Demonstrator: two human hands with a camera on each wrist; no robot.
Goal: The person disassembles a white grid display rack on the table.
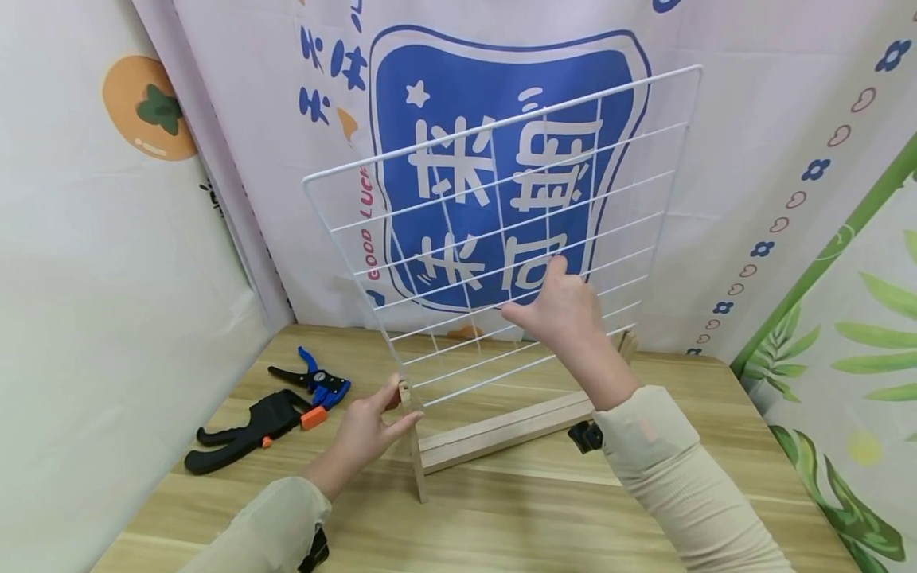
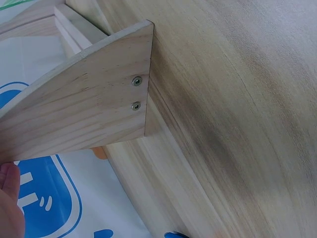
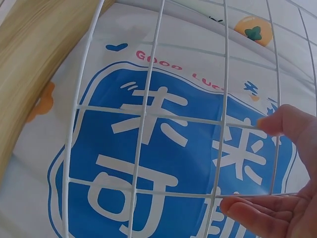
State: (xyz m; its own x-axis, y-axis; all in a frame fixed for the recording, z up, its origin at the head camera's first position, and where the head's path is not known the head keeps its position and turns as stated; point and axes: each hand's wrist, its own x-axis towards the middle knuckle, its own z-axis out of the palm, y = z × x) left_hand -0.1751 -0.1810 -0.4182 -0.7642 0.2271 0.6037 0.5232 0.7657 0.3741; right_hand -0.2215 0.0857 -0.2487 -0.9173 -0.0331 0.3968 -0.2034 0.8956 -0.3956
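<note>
One white wire grid (image 1: pixel 502 228) stands up on a slant over the table (image 1: pixel 487 525); its low left corner is right by the top of a wooden stand (image 1: pixel 501 434), but I cannot tell if it is fixed there. On the left, the left hand (image 1: pixel 364 431) pinches the top of the stand's side board (image 2: pixel 94 99); two screws (image 2: pixel 136 93) show in that board, near its square end. Over on the grid, the right hand (image 1: pixel 569 310) holds the thin wires, thumb on one bar and fingertips by the next; its thumb and fingers are spread apart. To the left lie blue and black pliers (image 1: pixel 324 383) and a black clamp (image 1: pixel 247 430) with orange bits; behind the grid hangs a white cloth (image 1: pixel 716 183) with a big blue sign.
</note>
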